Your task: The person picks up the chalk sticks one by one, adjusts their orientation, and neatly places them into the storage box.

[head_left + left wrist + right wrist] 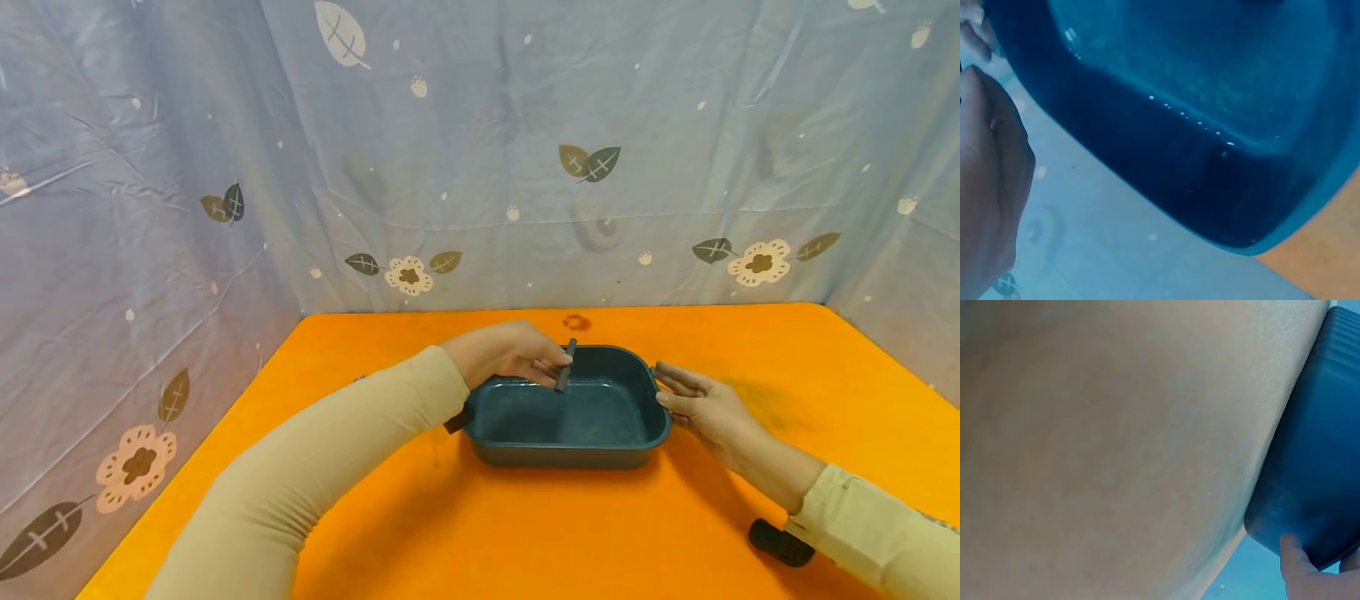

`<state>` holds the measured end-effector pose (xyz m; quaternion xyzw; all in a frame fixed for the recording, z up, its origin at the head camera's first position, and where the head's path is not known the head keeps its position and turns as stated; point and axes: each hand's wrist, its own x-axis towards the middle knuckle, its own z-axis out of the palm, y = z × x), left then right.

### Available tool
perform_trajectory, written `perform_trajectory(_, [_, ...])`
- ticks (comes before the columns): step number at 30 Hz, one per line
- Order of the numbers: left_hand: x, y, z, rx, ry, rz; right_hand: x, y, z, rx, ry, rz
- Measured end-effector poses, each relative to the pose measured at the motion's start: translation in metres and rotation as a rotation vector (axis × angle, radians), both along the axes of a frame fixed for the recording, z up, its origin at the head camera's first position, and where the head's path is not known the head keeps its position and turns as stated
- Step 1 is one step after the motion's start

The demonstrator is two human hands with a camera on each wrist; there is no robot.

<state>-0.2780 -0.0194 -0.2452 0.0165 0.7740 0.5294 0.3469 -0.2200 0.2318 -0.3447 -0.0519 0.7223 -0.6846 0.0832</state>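
A dark teal rectangular pan [570, 457] with rounded corners sits mid-table, its inside facing me. My left hand [521, 354] reaches over the pan's back left part and pinches a short dark grey bar [566, 367] between thumb and fingers. At the pan's right end is my right hand [701, 408], its thumb and fingers holding that end by the rim. In the left wrist view the pan's inner wall [1147, 150] fills the middle, with the left hand [991, 181] at the edge. In the right wrist view a finger [1294, 553] touches the pan's outside [1310, 450].
A dark block-like piece [457, 417] juts out at the pan's left end, partly behind the left sleeve. Near the right sleeve lies a black cylindrical object [780, 542]. Patterned cloth [487, 167] hangs behind and beside the orange table [540, 533].
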Motion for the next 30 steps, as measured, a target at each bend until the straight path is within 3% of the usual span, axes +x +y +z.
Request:
perform_trajectory(6, [-0.007, 0.008, -0.004, 0.019, -0.057, 0.002, 0.001, 0.000, -0.003, 0.013, -0.010, -0.003])
perform_trajectory(19, [-0.023, 0.026, -0.020, 0.083, -0.069, 0.061, 0.002, 0.000, -0.002, 0.045, -0.018, -0.003])
perform_trajectory(30, [-0.026, 0.047, -0.040, 0.020, -0.084, 0.032, 0.002, -0.001, -0.002, 0.035, -0.017, -0.026])
